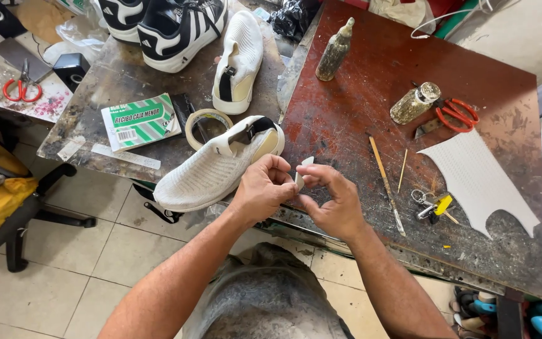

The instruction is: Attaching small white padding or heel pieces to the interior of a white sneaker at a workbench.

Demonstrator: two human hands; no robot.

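Both hands are meeting over the near edge of the red-brown table [371, 75], forearms reaching up from below. The left hand [261, 188] and right hand [334, 201] are each pinching a small white piece [302, 172] between fingertips, both grips clamped on it; it is looking like a thin scrap, perhaps fabric. A green-and-white striped booklet [140, 121] is lying on the grey table [114, 75] at left, beside a tape roll [207, 125] and a white knit shoe [217, 164].
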